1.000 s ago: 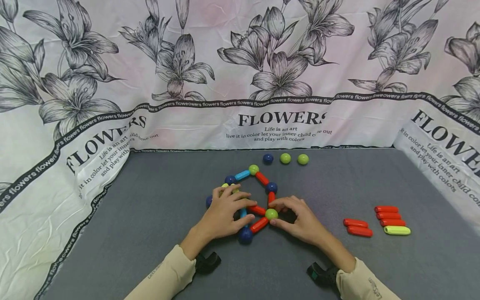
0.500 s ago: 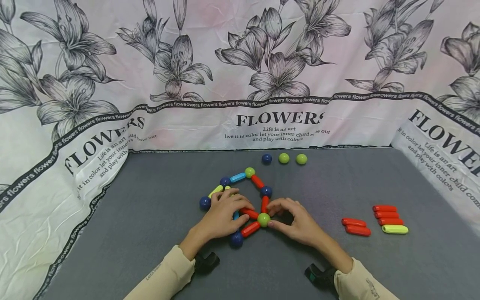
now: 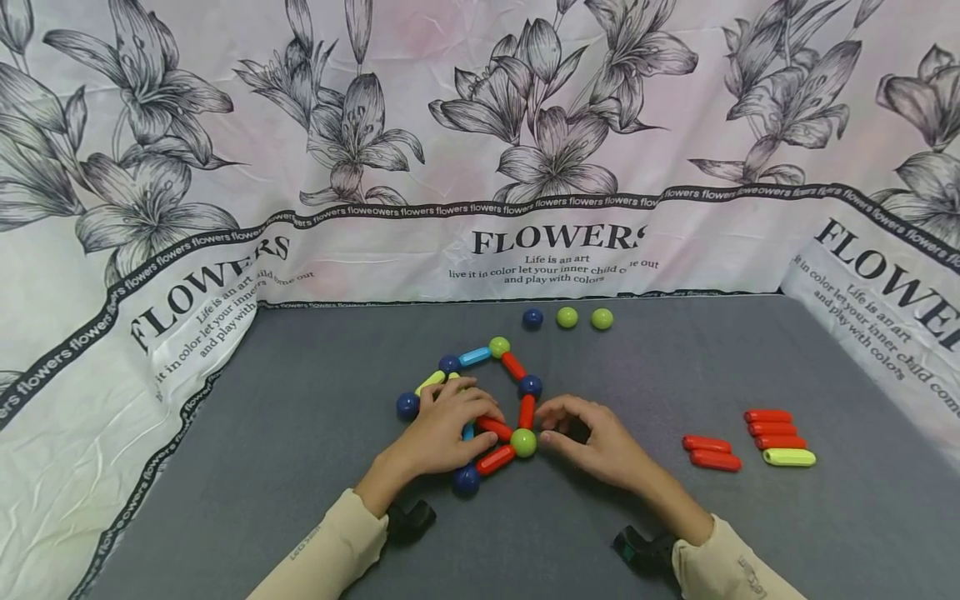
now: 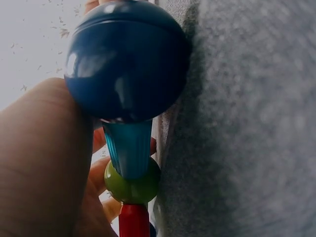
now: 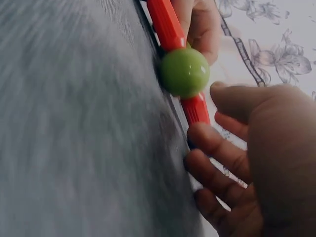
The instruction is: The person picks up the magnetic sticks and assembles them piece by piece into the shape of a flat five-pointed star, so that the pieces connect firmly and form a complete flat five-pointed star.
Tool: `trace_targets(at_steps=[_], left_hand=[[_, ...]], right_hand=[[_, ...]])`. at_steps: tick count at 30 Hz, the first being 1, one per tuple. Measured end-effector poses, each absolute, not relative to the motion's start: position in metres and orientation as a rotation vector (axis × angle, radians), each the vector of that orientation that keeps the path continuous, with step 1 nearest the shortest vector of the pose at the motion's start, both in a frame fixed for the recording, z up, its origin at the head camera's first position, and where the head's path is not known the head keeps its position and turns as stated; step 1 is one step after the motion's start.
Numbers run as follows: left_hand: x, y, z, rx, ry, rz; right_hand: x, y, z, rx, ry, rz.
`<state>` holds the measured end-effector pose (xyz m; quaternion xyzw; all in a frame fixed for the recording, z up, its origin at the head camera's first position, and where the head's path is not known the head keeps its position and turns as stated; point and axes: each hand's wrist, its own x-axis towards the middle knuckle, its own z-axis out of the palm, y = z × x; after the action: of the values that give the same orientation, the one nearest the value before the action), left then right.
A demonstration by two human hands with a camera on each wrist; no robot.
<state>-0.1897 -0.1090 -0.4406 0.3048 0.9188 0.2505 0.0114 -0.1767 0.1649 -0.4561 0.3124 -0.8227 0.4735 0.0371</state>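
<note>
A construction of toy building rods and balls lies on the grey table: dark blue balls (image 3: 467, 480), green balls (image 3: 523, 442), and red, light blue and yellow rods (image 3: 430, 382). My left hand (image 3: 450, 429) arches over its left part, thumb and fingers around a red rod (image 3: 494, 429), covering the joints beneath. In the left wrist view a blue ball (image 4: 128, 61), light blue rod (image 4: 129, 148) and green ball (image 4: 132, 185) line up beside that hand. My right hand (image 3: 596, 437) holds nothing. Its bent fingers stand just right of the near green ball (image 5: 185, 72).
A loose blue ball (image 3: 532, 318) and two green balls (image 3: 567, 317) stand in a row at the back. Several red rods (image 3: 772, 429) and one yellow rod (image 3: 789, 457) lie at the right. Flower-printed cloth (image 3: 555, 150) rises behind the table (image 3: 315, 358).
The construction has shifted left and slightly nearer, its near green corner moving most. My right fingers, at that green ball before, are now apart from it. My left hand keeps hold.
</note>
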Motion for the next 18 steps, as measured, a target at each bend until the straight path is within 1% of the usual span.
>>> trace_targets(at_steps=[5,11,18], left_hand=[[-0.190,-0.109,-0.441,0.956,2.862,0.779],[-0.190,-0.109,-0.441,0.955,2.856,0.784],[-0.190,-0.109,-0.441,0.943,2.849,0.787]], right_hand=[[-0.171,0.190,-0.446,0.928,-2.557,1.304],[-0.162,0.242,-0.436,0.839,-2.504,1.001],[-0.156,0.300,-0.431,0.795,-2.499,0.866]])
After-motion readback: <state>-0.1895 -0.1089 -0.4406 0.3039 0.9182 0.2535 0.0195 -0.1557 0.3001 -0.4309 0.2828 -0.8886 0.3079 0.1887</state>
